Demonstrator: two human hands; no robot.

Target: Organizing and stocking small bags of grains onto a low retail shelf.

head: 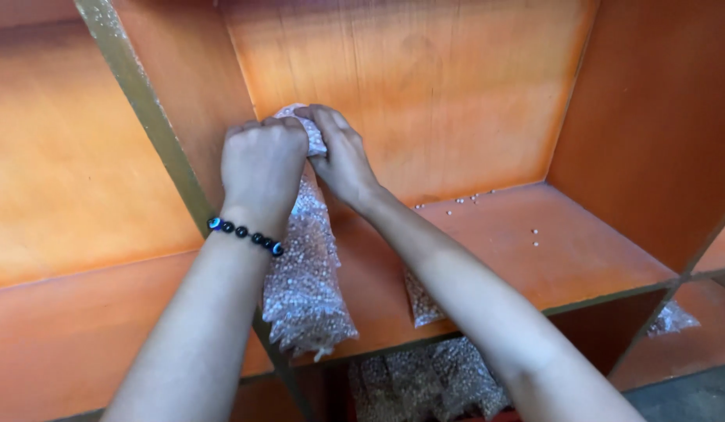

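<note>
Bead-filled clear bag (pixel 304 273) stands at the orange shelf's (pixel 581 258) front-left corner, its top pinched in the closed grip of both left hand (pixel 262 168) and right hand (pixel 343 156).

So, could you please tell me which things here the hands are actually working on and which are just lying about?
In hand:
- left hand and right hand, both gripping the top of the clear plastic bag of small pale beads

Lying about:
- second bead bag behind the right forearm
- loose pale beads on the orange wooden shelf
- bead bags on the lower shelf
</note>
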